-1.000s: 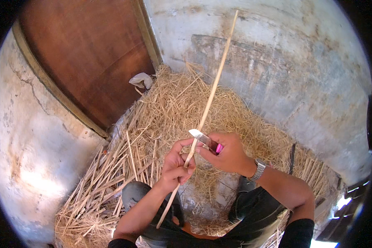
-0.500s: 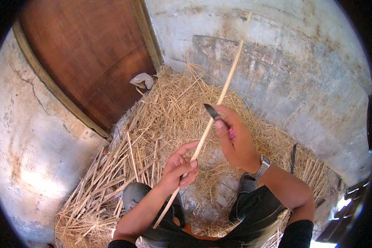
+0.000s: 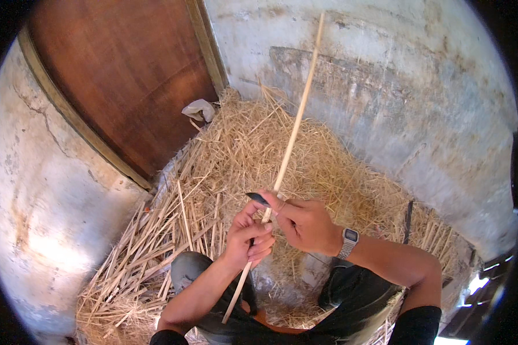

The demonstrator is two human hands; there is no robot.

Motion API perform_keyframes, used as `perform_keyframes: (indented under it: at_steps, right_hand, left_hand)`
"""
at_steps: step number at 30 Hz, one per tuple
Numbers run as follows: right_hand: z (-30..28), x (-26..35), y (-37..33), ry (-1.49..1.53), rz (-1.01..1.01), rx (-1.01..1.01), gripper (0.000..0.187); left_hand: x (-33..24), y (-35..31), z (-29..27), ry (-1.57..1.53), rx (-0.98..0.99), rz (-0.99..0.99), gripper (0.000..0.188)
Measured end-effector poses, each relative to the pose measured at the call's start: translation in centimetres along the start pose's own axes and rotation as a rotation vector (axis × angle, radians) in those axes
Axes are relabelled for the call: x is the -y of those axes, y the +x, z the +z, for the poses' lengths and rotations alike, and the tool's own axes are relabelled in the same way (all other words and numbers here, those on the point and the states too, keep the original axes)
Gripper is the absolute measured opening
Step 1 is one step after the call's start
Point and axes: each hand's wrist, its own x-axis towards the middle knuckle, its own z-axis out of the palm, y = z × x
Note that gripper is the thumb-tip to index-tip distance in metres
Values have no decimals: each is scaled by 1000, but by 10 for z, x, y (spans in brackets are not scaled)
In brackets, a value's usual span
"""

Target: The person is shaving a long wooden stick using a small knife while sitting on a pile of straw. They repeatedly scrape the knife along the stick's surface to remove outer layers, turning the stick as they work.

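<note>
A long, pale wooden stick slants up from my lap toward the far wall. My left hand is closed around its lower part. Just above it, my right hand grips a small knife; its handle is hidden in my fingers. The dark knife blade points left and lies across or against the stick beside my left fingertips. A metal-banded watch sits on my right wrist.
Pale shavings are heaped on the floor before me. Split sticks lie in a pile on the left. A brown door and a stained wall stand beyond, with a crumpled whitish bag by the door frame.
My right hand and the knife have come down along the stick, close to my left hand. The stick's far end has swung a little to the left.
</note>
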Motion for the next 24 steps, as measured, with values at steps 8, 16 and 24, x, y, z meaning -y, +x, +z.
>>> perform_keyframes:
  at_steps: [8, 16, 24]
  right_hand:
    - [7, 9, 5, 248, 101, 0, 40]
    - [11, -4, -3, 681, 200, 197, 40]
    - [-19, -16, 11, 213, 286, -122, 41]
  left_hand:
    - [-8, 0, 6, -157, -6, -45, 58]
    - [-8, -1, -4, -396, 76, -157, 55]
    - [-5, 6, -15, -529, 262, -204, 69]
